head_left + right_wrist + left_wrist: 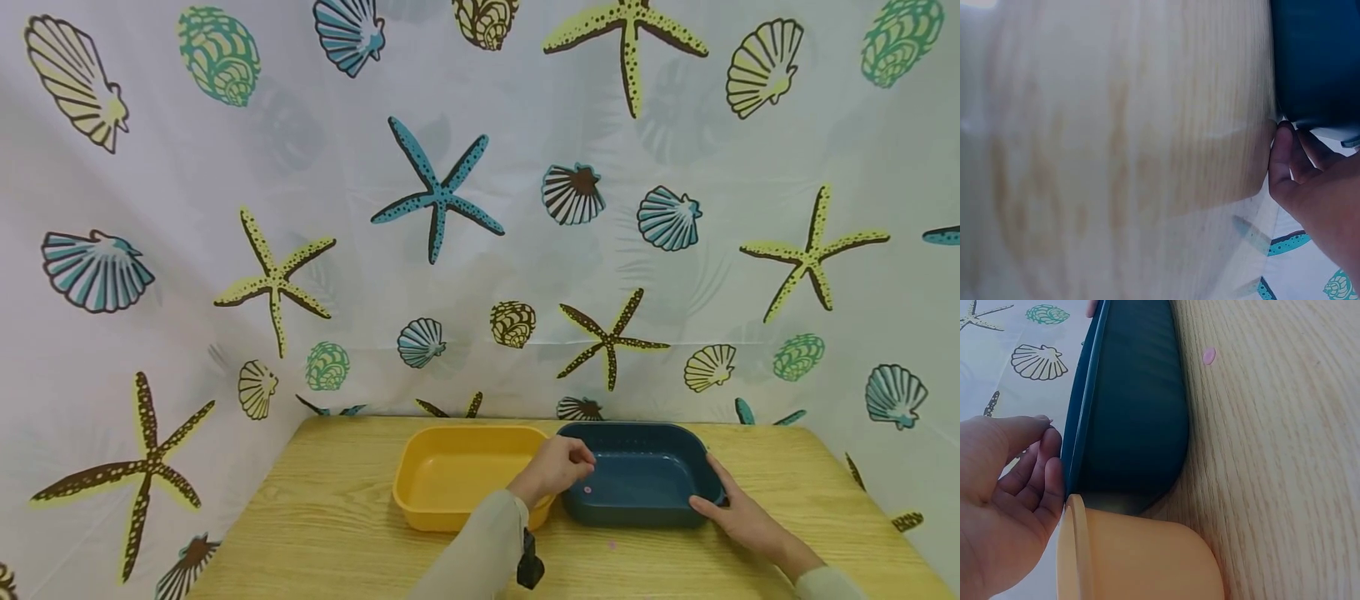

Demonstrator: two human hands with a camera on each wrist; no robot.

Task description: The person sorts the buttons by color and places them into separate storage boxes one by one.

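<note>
My left hand (pixel 553 468) is over the place where the yellow bin and the blue bin meet. In the left wrist view its thumb and index finger pinch a tiny pale pink piece (pixel 1051 420), beside the blue bin's rim; the other fingers curl in. A small pink spot (pixel 587 490) shows at the blue bin's near left, just below those fingertips. With my right hand (pixel 738 512) I grip the right end of the blue bin (pixel 637 517), thumb at the near corner and fingers along the side.
The yellow bin (pixel 442 520) stands against the blue bin's left end on a wood-grain table (pixel 315 517). A small flat pink oval (pixel 1209 356) lies on the table before the blue bin. A white cloth (pixel 480 283) printed with shells and starfish hangs behind and at both sides.
</note>
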